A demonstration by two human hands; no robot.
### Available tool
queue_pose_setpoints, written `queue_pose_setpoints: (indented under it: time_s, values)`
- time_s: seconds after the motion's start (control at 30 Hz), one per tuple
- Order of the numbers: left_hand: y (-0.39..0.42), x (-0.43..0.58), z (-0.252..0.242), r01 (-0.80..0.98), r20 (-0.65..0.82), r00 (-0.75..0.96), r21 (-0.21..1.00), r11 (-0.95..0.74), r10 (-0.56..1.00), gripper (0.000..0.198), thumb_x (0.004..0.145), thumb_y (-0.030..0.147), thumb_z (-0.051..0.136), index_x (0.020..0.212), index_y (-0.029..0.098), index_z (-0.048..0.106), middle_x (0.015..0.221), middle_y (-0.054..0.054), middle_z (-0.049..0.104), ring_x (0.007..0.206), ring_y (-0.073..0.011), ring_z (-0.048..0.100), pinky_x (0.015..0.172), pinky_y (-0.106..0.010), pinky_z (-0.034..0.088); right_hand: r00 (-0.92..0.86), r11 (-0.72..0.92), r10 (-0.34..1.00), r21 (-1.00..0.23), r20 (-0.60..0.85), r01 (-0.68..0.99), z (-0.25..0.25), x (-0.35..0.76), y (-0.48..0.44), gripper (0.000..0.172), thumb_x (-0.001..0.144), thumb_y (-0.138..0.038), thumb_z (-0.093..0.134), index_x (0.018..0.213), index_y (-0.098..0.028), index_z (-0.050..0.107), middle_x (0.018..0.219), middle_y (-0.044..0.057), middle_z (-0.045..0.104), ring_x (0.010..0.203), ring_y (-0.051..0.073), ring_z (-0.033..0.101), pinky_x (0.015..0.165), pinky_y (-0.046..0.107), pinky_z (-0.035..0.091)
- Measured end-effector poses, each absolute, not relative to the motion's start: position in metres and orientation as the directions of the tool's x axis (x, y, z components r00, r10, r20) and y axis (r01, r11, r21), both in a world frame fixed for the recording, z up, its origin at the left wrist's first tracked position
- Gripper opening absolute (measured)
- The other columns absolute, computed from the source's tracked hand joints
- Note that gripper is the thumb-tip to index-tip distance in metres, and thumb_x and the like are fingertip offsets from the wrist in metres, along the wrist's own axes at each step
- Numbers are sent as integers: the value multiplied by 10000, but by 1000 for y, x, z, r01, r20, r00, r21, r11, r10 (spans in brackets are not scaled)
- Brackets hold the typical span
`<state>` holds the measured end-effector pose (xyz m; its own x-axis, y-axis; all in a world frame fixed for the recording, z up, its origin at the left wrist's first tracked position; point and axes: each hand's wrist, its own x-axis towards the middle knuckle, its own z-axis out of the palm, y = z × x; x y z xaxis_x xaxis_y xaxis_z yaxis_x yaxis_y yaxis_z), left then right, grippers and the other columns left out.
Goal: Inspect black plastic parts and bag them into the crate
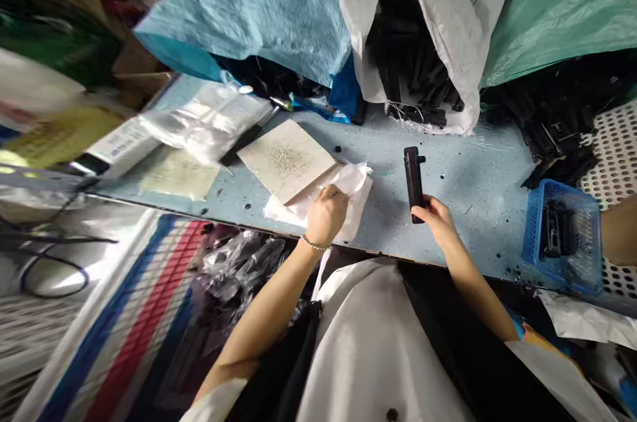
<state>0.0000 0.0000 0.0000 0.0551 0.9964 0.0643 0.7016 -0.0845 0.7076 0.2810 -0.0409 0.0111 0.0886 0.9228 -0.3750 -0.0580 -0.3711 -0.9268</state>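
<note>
My right hand (434, 215) is closed round the near end of a long black plastic part (413, 175) that lies flat on the pale blue table (462, 183), pointing away from me. My left hand (326, 213), a bead bracelet at its wrist, has its fingers curled and pinches at a white cloth or paper (353, 184) lying at the table's front edge. A beige board (286, 160) with a heap of tiny metal pieces on it rests partly over that cloth, just left of my left hand.
Woven sacks, a white one (448, 17) open on black plastic parts, stand along the table's back. A blue basket (562, 233) holding black parts sits at the right, beside a perforated white sheet (617, 143). Clear plastic bags (209, 120) and a box lie at left.
</note>
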Motion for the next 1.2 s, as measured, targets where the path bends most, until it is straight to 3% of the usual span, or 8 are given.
queue_pose_setpoints:
  time_s: [0.1, 0.23, 0.47, 0.7, 0.8, 0.9, 1.07, 1.2]
  values:
    - [12, -21, -1, 501, -188, -28, 847, 177, 982, 252, 759, 416, 676, 677, 180, 644, 666, -34, 632, 646, -171, 564, 594, -280, 430, -41, -393, 919, -903, -393, -175, 5, 267, -36, 488, 645, -494, 893, 952, -176, 689, 791, 11, 712, 706, 154, 645, 713, 304, 510]
    - [16, -34, -2, 277, -396, 40, 887, 371, 917, 358, 778, 512, 654, 801, 158, 704, 533, 20, 559, 485, -126, 477, 486, -251, 353, -242, -479, 876, -803, -416, -354, 10, 246, -26, 461, 652, -495, 906, 914, -169, 714, 887, 52, 751, 809, 183, 705, 800, 326, 554]
    - [17, -29, -7, 421, -228, 27, 886, 196, 973, 277, 705, 445, 727, 655, 176, 684, 712, -37, 680, 596, -148, 564, 558, -282, 438, -507, -575, 796, -673, -331, -465, 24, 198, -2, 442, 746, -538, 845, 960, -160, 761, 964, 73, 782, 991, 239, 745, 922, 351, 579]
    - [1, -47, 23, 399, -10, -4, 917, 11, 1000, 191, 840, 354, 676, 830, 169, 721, 947, -77, 739, 772, -175, 670, 671, -304, 556, -381, -567, 824, -584, -420, -582, -8, 166, 15, 273, 809, -363, 815, 984, -166, 744, 963, 40, 796, 972, 188, 753, 890, 270, 611]
    - [-5, -55, 34, 645, 207, 72, 737, -204, 976, 190, 892, 165, 551, 903, 180, 740, 1165, -113, 720, 940, -215, 681, 825, -383, 596, -369, -574, 817, -559, -443, -598, -13, 168, 14, 265, 839, -326, 793, 1030, -151, 738, 1024, 63, 797, 1010, 189, 754, 895, 254, 612]
    - [-5, -54, 37, 819, 200, 235, 486, -305, 951, 377, 878, 42, 428, 949, 185, 770, 1235, -140, 702, 1021, -270, 660, 858, -456, 602, -375, -564, 825, -590, -422, -578, -11, 172, 11, 262, 847, -331, 794, 1024, -144, 744, 1009, 65, 801, 1009, 190, 760, 914, 257, 607]
    - [-5, -30, 38, 795, 235, 204, 527, -301, 950, 265, 928, 179, 554, 1159, 158, 682, 1198, -150, 679, 1028, -267, 668, 855, -430, 617, -350, -550, 834, -607, -426, -574, -8, 176, 10, 243, 839, -340, 800, 988, -153, 756, 991, 53, 810, 982, 196, 771, 901, 265, 616]
    - [2, -17, 44, 882, 173, 252, 363, -300, 952, 202, 953, 129, 491, 1035, 125, 676, 1156, -183, 692, 961, -270, 691, 728, -385, 610, -329, -546, 835, -591, -441, -594, -10, 172, 11, 209, 844, -319, 792, 967, -153, 757, 975, 53, 811, 958, 197, 776, 889, 263, 623]
